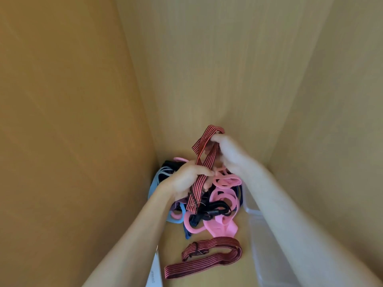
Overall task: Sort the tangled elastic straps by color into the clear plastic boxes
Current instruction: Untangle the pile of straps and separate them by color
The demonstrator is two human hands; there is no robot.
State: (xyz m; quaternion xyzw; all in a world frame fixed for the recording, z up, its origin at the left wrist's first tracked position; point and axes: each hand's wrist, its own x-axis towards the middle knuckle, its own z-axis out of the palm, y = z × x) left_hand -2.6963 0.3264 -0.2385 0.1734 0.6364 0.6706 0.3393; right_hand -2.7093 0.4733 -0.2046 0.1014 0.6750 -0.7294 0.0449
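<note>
At frame centre, the left hand [186, 180] and right hand [229, 154] are both gripping a red-striped strap [209, 158], its long axis running near-vertically above the tangled pile [222, 196].

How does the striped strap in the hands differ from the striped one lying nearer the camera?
The held strap is lifted over the tangled pile, gripped by left hand and right hand; the lying strap rests untouched on the wooden surface. The held strap hangs roughly upright; the lying strap lies flat, folded, clear of the pile. Both are red-and-black striped.
</note>
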